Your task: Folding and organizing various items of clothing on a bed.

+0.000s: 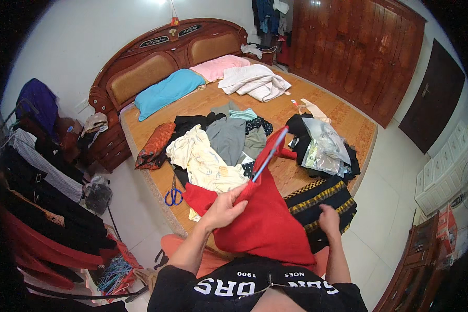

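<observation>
My left hand [225, 207] grips a red knitted garment [271, 216] near its neckline, over my lap. A light-blue hanger [266, 160] sticks up out of the garment's opening. My right hand [330, 218] is at the garment's right, over a dark cloth with yellow patterned bands [318, 202]; whether its fingers hold anything cannot be told. Beyond the red garment lie a cream printed garment [208, 163], a grey garment [227, 138] and other dark clothes. Blue-handled scissors [174, 196] lie at the bed's left edge.
Clear plastic bags [325, 146] rest on black clothes at the bed's right. Blue [169, 91] and pink [220, 67] pillows and a white blanket [255, 82] lie towards the headboard. At left, clothes hang on a rack [46, 163] above a red box of hangers [117, 273].
</observation>
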